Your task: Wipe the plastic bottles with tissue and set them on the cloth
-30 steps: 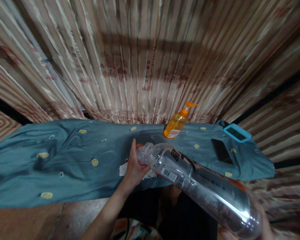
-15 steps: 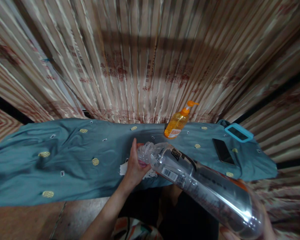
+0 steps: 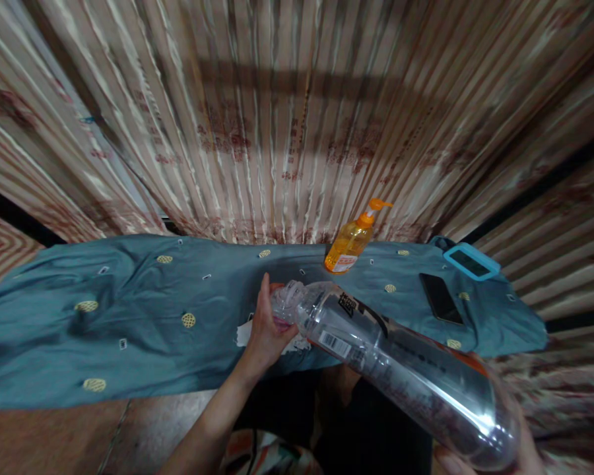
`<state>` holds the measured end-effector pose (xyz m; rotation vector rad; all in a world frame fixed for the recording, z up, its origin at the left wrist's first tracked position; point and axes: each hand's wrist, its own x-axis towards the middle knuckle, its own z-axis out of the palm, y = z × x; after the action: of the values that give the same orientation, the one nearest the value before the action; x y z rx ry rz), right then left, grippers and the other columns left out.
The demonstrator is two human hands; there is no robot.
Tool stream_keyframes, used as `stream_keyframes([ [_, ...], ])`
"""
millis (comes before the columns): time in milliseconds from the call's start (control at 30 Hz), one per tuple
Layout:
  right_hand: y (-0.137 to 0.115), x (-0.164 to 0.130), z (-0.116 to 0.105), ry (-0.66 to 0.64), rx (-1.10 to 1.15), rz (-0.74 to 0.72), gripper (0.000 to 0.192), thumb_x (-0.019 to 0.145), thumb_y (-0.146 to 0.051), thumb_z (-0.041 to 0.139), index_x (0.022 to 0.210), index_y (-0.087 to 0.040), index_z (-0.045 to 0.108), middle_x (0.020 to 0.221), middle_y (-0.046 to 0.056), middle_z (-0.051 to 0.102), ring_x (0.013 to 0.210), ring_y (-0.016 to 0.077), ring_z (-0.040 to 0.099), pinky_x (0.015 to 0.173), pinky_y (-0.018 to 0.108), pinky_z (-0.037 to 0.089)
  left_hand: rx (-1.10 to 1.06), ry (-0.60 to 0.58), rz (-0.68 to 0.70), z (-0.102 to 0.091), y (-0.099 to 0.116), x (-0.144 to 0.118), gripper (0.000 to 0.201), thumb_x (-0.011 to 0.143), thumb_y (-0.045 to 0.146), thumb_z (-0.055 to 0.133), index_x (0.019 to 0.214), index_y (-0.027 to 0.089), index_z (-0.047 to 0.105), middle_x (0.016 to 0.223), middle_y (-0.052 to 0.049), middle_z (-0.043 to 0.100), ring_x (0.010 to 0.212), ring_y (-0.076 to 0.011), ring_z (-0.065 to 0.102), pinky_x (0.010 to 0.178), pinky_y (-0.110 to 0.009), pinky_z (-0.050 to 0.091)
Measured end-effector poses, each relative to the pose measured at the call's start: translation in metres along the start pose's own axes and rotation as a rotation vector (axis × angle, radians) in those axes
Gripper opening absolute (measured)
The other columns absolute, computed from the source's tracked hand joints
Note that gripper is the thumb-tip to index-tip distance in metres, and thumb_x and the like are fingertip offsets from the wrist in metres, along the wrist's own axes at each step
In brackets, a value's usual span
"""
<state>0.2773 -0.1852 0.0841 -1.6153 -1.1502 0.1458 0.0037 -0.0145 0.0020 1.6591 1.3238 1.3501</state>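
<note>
A large clear plastic bottle (image 3: 400,369) with a dark printed label and a barcode is tilted, its neck down to the left and its base toward the lower right. My right hand (image 3: 527,442) is closed around the base, partly hidden behind it. My left hand (image 3: 267,333) is wrapped round a small clear plastic container (image 3: 283,303) with a pinkish tint low down. The bottle's mouth meets this container; whether it goes inside, I cannot tell. Beneath my left hand, a torn white paper (image 3: 244,334) lies on the teal cloth (image 3: 148,303).
An orange pump bottle (image 3: 348,247) stands upright behind the big bottle. To the right lie a black phone (image 3: 441,299) and a blue-framed device (image 3: 471,262) with a dark screen. A pleated patterned curtain (image 3: 277,165) hangs along the back; tiled floor (image 3: 163,422) shows below.
Hardly anything differs: the whole view shifts very slightly. Both hands keep their hold, and the big bottle stays tilted at the small container.
</note>
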Motion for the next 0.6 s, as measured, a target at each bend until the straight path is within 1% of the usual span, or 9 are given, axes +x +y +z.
stream_keyframes([
  [167,-0.002,0.000,0.002,0.011,0.019,0.038,0.098,0.073,-0.078,0.086,0.150,-0.021,0.065,0.144,0.012,0.075,0.133,0.0426,0.067,0.109,0.050,0.048,0.018,0.019,0.008,0.002,-0.001,0.000,0.125,0.073,0.032,0.091,0.173,0.023,0.018,0.147,-0.016,0.066,0.137,-0.0374,0.067,0.120,-0.060,0.054],
  [233,0.001,0.000,0.001,0.006,0.016,0.011,0.096,0.075,-0.075,0.086,0.151,-0.022,0.065,0.145,0.012,0.074,0.134,0.0424,0.067,0.110,0.050,0.049,0.021,0.022,0.013,0.002,-0.001,0.000,0.124,0.073,0.032,0.090,0.173,0.024,0.018,0.148,-0.015,0.065,0.138,-0.0368,0.067,0.120,-0.059,0.054],
  [333,0.005,0.001,-0.001,-0.008,0.000,-0.023,0.095,0.074,-0.073,0.088,0.151,-0.022,0.065,0.144,0.012,0.075,0.131,0.0419,0.069,0.106,0.049,0.050,0.011,0.023,0.010,0.003,-0.002,0.000,0.124,0.073,0.033,0.091,0.173,0.023,0.018,0.148,-0.016,0.065,0.138,-0.0363,0.067,0.120,-0.058,0.054],
  [400,0.002,0.001,-0.001,-0.002,0.009,0.001,0.097,0.073,-0.074,0.088,0.151,-0.021,0.065,0.142,0.012,0.076,0.130,0.0419,0.069,0.105,0.050,0.050,-0.001,0.024,0.007,0.003,-0.002,0.000,0.125,0.073,0.035,0.093,0.173,0.022,0.018,0.148,-0.017,0.065,0.137,-0.0365,0.067,0.119,-0.057,0.054],
  [500,-0.005,0.000,0.002,0.015,0.029,0.046,0.099,0.071,-0.077,0.088,0.150,-0.022,0.065,0.142,0.011,0.076,0.132,0.0419,0.067,0.107,0.050,0.049,-0.009,0.020,0.000,0.002,-0.001,0.000,0.126,0.074,0.038,0.094,0.173,0.022,0.018,0.148,-0.017,0.066,0.137,-0.0364,0.067,0.118,-0.057,0.055],
  [600,-0.005,0.000,0.003,0.016,0.029,0.046,0.102,0.068,-0.079,0.089,0.150,-0.023,0.066,0.142,0.010,0.076,0.132,0.0411,0.068,0.108,0.048,0.049,0.003,0.019,0.002,0.002,0.001,0.000,0.126,0.074,0.039,0.094,0.174,0.022,0.018,0.147,-0.016,0.066,0.137,-0.0363,0.067,0.120,-0.057,0.054],
])
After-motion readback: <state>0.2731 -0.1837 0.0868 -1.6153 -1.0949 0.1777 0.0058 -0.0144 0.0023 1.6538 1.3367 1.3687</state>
